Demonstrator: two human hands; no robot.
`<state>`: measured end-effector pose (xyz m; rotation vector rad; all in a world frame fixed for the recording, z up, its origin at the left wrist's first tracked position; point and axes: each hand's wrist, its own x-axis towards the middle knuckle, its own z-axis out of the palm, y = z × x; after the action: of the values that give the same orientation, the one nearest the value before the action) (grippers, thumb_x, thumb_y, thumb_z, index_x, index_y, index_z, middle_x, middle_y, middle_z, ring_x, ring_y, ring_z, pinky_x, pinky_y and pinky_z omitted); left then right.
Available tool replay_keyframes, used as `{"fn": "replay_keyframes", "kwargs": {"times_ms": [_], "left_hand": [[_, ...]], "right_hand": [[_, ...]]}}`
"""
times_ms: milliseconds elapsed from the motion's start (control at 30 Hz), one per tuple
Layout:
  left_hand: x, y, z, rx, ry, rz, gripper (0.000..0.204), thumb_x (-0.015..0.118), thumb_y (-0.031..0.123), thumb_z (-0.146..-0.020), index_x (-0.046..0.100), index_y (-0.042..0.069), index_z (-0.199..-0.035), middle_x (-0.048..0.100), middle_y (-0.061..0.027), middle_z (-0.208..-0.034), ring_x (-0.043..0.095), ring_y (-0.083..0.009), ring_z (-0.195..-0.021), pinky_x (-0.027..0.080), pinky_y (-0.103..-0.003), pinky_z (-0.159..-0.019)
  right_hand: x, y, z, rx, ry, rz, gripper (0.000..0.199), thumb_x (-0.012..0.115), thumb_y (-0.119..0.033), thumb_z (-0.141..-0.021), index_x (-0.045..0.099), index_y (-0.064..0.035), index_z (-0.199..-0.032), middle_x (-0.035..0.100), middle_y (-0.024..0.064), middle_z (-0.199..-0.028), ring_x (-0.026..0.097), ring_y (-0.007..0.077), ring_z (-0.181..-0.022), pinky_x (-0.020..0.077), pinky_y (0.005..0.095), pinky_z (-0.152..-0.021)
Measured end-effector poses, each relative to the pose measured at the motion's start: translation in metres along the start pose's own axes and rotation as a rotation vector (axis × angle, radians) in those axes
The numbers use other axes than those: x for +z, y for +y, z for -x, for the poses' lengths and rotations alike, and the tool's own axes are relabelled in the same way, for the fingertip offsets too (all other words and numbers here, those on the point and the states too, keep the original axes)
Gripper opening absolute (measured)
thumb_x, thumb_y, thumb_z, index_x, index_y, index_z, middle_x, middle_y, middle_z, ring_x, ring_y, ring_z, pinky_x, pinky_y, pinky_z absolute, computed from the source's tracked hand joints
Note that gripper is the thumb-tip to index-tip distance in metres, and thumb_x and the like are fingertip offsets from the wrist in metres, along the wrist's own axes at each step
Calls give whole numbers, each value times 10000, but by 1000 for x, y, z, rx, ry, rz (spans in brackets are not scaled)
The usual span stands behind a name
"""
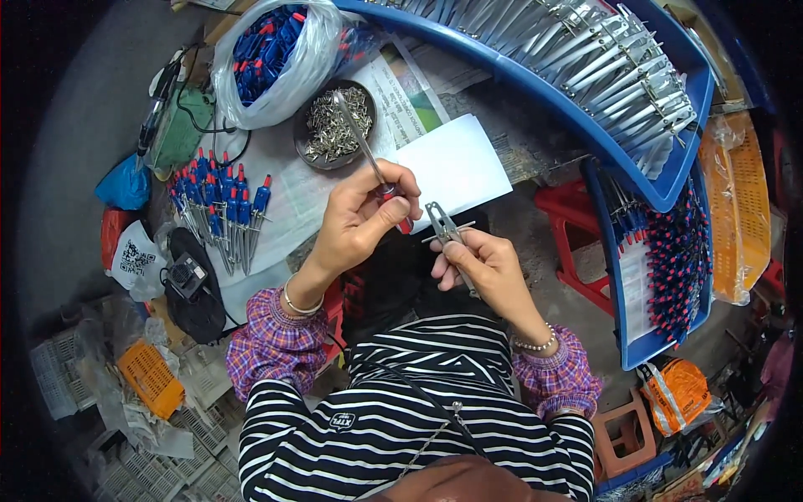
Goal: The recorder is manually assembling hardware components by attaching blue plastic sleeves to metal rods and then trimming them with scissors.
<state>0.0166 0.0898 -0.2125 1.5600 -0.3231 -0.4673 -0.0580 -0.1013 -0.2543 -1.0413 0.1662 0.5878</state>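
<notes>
My left hand [361,211] is closed round the red handle of a slim metal-shafted tool [365,144]. Its shaft points up and away, over the edge of a dark bowl [303,149] of small metal pieces [333,125]. I cannot make out the exact kind of tool. Just to the right, my right hand [485,261] pinches a grey metal part [442,222] with a slotted, forked end facing up and a thin rod across it. The two hands are close together but apart, above my lap. A white paper sheet [464,167] lies beyond them.
A plastic bag [288,92] of blue-and-red pieces stands behind the bowl. Blue-handled metal pieces [226,201] lie at left. Blue trays hold metal parts [619,75] at the far right and red-tipped pieces [673,276] beside a red stool [577,243]. A black device [188,276] sits at left.
</notes>
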Motion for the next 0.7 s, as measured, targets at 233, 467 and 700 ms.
{"fn": "replay_keyframes", "kwargs": {"times_ms": [233,467,700], "left_hand": [[5,5,2,-255,-35,-323,210,581,69,-887,559,-27,-1073,561,-19,-767,503,-35,-590,368,-174,-511],[16,-7,10,-216,38,-228,163,673,89,-834,627,-33,-931,514,46,-589,433,-5,-478,302,-174,-431],[17,-16,12,-117,85,-279,157,681,79,-828,632,-28,-932,546,40,-658,435,-1,-507,292,-172,-438]], "right_hand": [[1,-1,6,26,-51,-117,238,481,-119,-963,586,80,-1040,640,120,-790,610,119,-636,494,207,-607],[1,8,5,6,-18,-97,236,482,-120,-964,579,79,-1045,643,121,-808,618,126,-665,498,221,-648],[2,16,2,-13,-21,-94,212,484,-123,-962,584,55,-1020,589,51,-740,536,74,-597,481,209,-586]]}}
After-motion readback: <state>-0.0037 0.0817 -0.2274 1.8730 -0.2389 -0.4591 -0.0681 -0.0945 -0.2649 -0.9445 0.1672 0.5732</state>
